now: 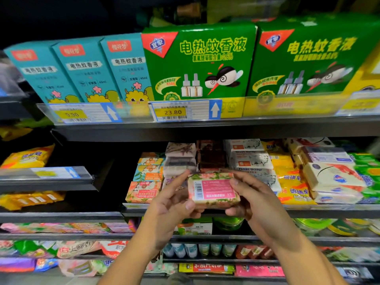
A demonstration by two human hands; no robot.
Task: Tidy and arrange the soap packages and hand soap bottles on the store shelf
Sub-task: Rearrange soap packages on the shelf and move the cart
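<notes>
A floral soap package (213, 190) with a pink label and a barcode is held in front of the soap shelf (329, 209), its back facing me. My left hand (176, 200) grips its left end, thumb underneath and fingers behind. My right hand (248, 198) grips its right end. Behind it, stacks of soap bars fill the shelf: orange and teal goat soap packs (146, 182) on the left, white goat soap packs (250, 161) in the middle, yellow sulfur soap packs (292, 188) and white boxed bars (333, 179) on the right.
The shelf above carries teal boxes (82, 73) and large green mosquito liquid boxes (199, 62) behind price tags (172, 112). Lower shelves hold green tubs (228, 223), small bottles (197, 249) and bagged goods. A separate rack at the left holds yellow packs (26, 156).
</notes>
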